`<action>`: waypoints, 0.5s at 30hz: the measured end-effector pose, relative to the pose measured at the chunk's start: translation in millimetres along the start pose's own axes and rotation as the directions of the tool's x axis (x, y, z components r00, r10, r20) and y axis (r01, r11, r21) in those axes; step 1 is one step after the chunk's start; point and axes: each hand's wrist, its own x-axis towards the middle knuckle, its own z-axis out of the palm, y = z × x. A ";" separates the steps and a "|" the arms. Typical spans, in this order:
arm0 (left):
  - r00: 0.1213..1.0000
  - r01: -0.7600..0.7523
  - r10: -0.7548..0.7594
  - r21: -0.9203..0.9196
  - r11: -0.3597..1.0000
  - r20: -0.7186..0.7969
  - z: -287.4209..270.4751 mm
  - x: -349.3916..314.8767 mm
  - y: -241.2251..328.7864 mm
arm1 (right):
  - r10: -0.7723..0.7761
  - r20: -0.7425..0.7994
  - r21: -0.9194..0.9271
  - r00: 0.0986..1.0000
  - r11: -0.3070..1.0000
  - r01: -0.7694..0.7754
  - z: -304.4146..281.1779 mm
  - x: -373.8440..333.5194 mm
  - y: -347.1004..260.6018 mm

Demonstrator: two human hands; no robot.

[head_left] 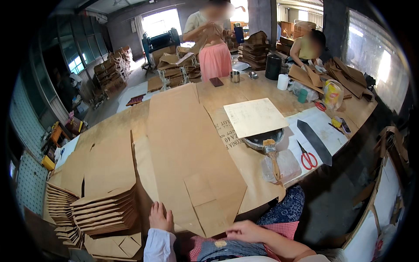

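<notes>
A long brown paper bag (187, 144) lies flat on the table before me, its folded end with a pasted patch nearest my body. My left hand (161, 217) rests open at its left edge, fingers stretched out. At the near right edge, my right hand (245, 230) is closed, fingers curled together by the paper; whether they pinch it is hidden. Right of the bag, a brush (271, 159) leans on a dark bowl (257, 142) partly covered by a pale board (255, 117). Left of it, a stack of folded paper bags (104, 209) reaches the table's edge.
Red-handled scissors (308, 158) and a dark pointed strip (314, 142) lie at the right on white sheets. Metal cups (235, 77), a black canister (273, 67) and a white bottle (283, 81) stand farther back. One person (211, 43) stands across the table; another (305, 48) handles paper at far right.
</notes>
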 end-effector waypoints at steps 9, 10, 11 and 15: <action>0.959 0.109 -0.256 -0.674 0.730 -0.122 46.8 4.6 -16.9 | 0.042 -0.763 -0.178 0.645 0.946 -0.272 -55.3 77.9 61.6; 0.949 0.115 -0.289 -0.719 0.686 -0.125 55.4 4.8 -20.1 | 0.061 -0.770 -0.168 0.635 0.941 -0.294 -57.0 84.7 63.0; 0.938 0.119 -0.325 -0.763 0.635 -0.124 61.5 6.3 -17.2 | 0.064 -0.774 -0.142 0.630 0.952 -0.272 -56.9 89.9 56.4; 0.931 0.182 -0.341 -0.646 0.742 -0.129 56.4 8.4 5.2 | 0.100 -0.779 -0.146 0.619 0.931 -0.335 -47.9 110.0 63.1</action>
